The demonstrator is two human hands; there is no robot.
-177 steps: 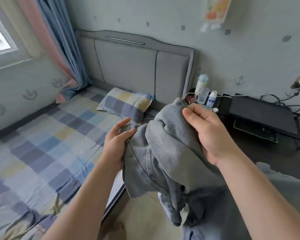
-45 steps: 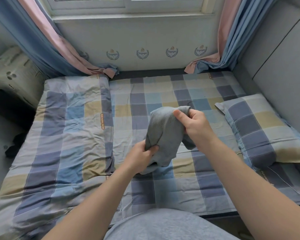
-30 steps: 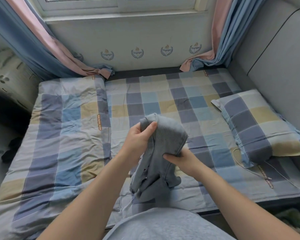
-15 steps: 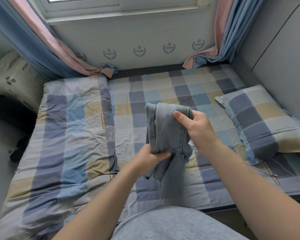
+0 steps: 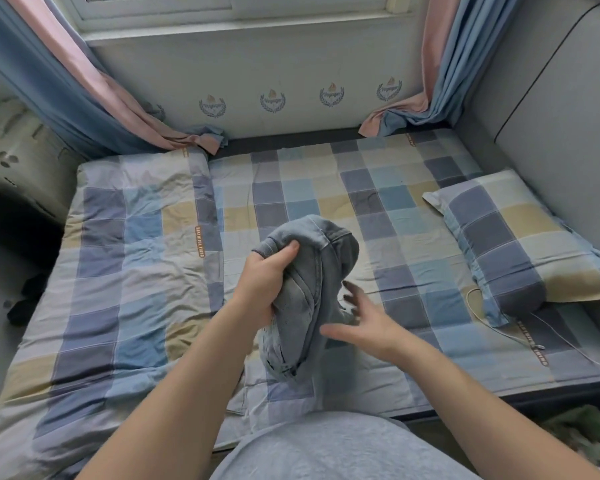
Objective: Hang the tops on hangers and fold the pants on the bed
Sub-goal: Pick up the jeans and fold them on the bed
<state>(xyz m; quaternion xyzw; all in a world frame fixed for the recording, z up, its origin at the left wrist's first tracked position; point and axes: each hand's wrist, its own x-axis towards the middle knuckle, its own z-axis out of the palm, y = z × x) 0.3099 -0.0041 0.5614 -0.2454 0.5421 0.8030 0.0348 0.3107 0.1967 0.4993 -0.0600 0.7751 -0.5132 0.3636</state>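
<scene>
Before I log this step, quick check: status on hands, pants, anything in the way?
Left hand grips bunched grey pants above the bed. Right hand open beside them, blurred. Pillow lies apart, at right.

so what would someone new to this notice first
The bunched grey pants held up over the middle of the checked bed, gripped near the top by the left hand. The right hand is open with fingers spread, blurred, at the bundle's lower right. A matching checked pillow lies on the right by the grey headboard.
</scene>
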